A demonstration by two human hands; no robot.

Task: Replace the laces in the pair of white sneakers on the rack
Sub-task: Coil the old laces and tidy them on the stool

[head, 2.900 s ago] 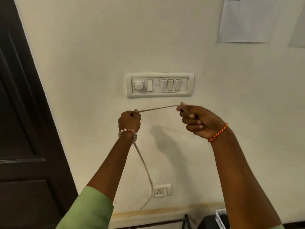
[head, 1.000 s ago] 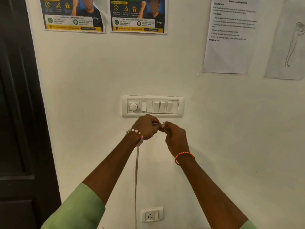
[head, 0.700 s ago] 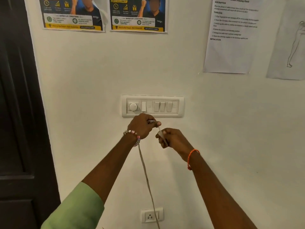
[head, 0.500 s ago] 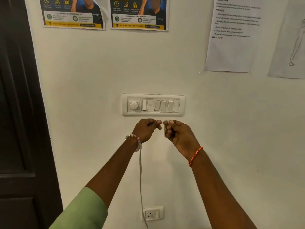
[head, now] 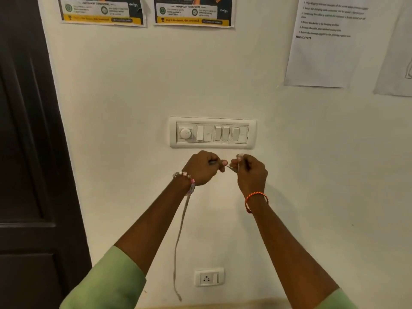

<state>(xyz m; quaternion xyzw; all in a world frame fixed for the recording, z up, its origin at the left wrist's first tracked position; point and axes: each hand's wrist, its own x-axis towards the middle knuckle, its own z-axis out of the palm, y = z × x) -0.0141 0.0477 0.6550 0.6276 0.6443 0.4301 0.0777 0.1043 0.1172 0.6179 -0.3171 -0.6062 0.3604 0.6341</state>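
Observation:
I hold a pale grey-beige shoelace [head: 179,237] up in front of a white wall. My left hand [head: 204,167] grips the lace in a curled fist just below the switch panel. Its long tail hangs straight down past my beaded wrist to near the wall socket. My right hand [head: 250,172] pinches the lace's short end close to my left thumb. Only a small stretch of lace shows between the two hands. The white sneakers and the rack are out of view.
A white switch panel [head: 213,133] is on the wall just above my hands. A wall socket [head: 209,278] sits low, between my forearms. A dark door [head: 29,152] fills the left side. Posters [head: 147,12] and printed sheets [head: 323,45] hang higher on the wall.
My hands, earlier spread with the lace taut between them, have come close together below the switch panel. The lace tail now hangs straighter. The view has dropped slightly.

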